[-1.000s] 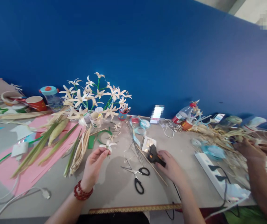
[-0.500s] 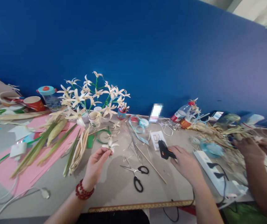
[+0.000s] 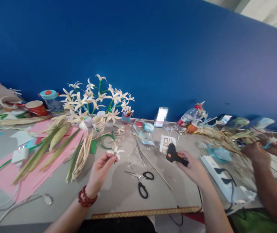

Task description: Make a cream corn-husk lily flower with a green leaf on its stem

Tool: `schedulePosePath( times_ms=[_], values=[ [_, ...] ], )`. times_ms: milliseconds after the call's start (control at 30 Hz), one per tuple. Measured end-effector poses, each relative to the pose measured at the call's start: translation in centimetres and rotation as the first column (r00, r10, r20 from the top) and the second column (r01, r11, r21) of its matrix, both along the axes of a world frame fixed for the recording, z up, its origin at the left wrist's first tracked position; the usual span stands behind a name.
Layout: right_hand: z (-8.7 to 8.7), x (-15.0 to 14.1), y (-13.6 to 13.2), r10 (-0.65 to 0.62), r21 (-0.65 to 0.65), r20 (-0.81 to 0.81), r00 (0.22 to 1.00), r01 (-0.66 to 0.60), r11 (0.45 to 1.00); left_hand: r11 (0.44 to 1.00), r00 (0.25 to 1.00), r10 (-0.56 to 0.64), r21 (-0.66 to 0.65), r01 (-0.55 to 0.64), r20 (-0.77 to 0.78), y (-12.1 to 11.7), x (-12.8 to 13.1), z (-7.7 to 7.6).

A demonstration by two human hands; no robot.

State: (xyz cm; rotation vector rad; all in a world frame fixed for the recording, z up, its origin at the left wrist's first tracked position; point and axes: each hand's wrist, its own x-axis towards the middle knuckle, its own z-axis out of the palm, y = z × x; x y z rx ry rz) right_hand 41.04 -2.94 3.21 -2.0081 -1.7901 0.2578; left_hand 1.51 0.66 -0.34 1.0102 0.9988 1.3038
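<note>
Between the thumb and fingers of my left hand (image 3: 101, 168) is a small white husk flower (image 3: 116, 152), petals spread, held above the table. My right hand (image 3: 192, 168) is wrapped around the handle of a black glue gun (image 3: 173, 154) with orange parts; its nozzle end is beside a white printed card (image 3: 165, 143). Black-handled scissors (image 3: 142, 181) lie partly spread on the table between my hands. Near them rest a thin wooden stick (image 3: 156, 170) and several wires (image 3: 141, 152). Behind my left hand stands a bunch of cream husk flowers (image 3: 99, 97) on green stems.
Pink paper (image 3: 9, 178) with corn husks (image 3: 41, 152) covers the left side. A white power strip (image 3: 219, 178) lies right of my right arm. Further right, a co-worker's hands (image 3: 257, 155) handle a flower. A blue ribbon roll (image 3: 148, 127) and a phone (image 3: 161, 117) are at the back.
My right hand has shifted slightly right with the glue gun, near the card, which also sits a little further right. My left hand stays almost still with the flower. The co-worker's hands have moved.
</note>
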Motion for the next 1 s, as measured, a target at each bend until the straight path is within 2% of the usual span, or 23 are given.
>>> schedulePosePath(
  times_ms=[67, 133, 233, 267, 367, 433, 533, 633, 800, 867, 1000],
  values=[
    [0.1, -1.1, -0.1, -0.042, -0.069, 0.153, 0.987, 0.053, 0.996, 1.000, 1.000, -0.014, -0.004, 0.014, -0.006, -0.1, 0.2, 0.1],
    [0.4, -2.9, 0.3, -0.022, -0.101, 0.178, 0.984, 0.041, 0.994, 0.999, 0.999, -0.035, -0.018, 0.035, -0.012, -0.1, 0.4, 0.2],
    [1.0, -5.4, 1.7, 0.203, -0.085, -0.087, 0.975, -0.211, 0.974, 0.998, 0.998, -0.064, -0.031, 0.063, -0.017, -0.2, 0.5, 0.2],
    [1.1, -5.7, 2.3, 0.228, -0.035, -0.171, 0.959, -0.237, 0.971, 0.997, 0.998, -0.067, -0.029, 0.067, -0.015, -0.2, 0.5, 0.2],
    [1.1, -4.9, 3.6, 0.138, 0.118, -0.324, 0.936, -0.104, 0.988, 0.998, 0.999, -0.053, -0.020, 0.053, 0.001, -0.1, 0.2, 0.1],
    [0.8, -3.6, 4.0, 0.100, 0.104, -0.349, 0.932, -0.068, 0.992, 0.999, 0.999, -0.038, -0.020, 0.038, 0.013, 0.1, 0.1, 0.1],
    [0.8, -1.8, 3.7, 0.043, 0.105, -0.261, 0.964, -0.015, 0.994, 0.999, 0.999, -0.045, -0.024, 0.046, 0.023, 0.2, 0.1, 0.1],
    [1.7, -0.9, 3.2, 0.038, 0.166, -0.294, 0.955, 0.012, 0.986, 0.998, 0.998, -0.053, -0.029, 0.053, 0.027, 0.1, 0.3, 0.1],
    [3.1, -0.4, 3.3, 0.006, 0.116, -0.291, 0.957, 0.029, 0.993, 0.997, 0.998, -0.067, -0.039, 0.068, 0.021, 0.1, 0.5, 0.0],
    [3.0, -0.1, 3.3, 0.001, 0.126, -0.436, 0.900, 0.061, 0.990, 0.997, 0.998, -0.065, -0.045, 0.066, 0.010, 0.1, 0.4, -0.1],
    [2.4, 0.1, 2.7, -0.021, 0.060, -0.727, 0.686, 0.094, 0.994, 0.998, 0.999, -0.039, -0.037, 0.040, 0.023, 0.2, 0.3, -0.2]
  ],
)
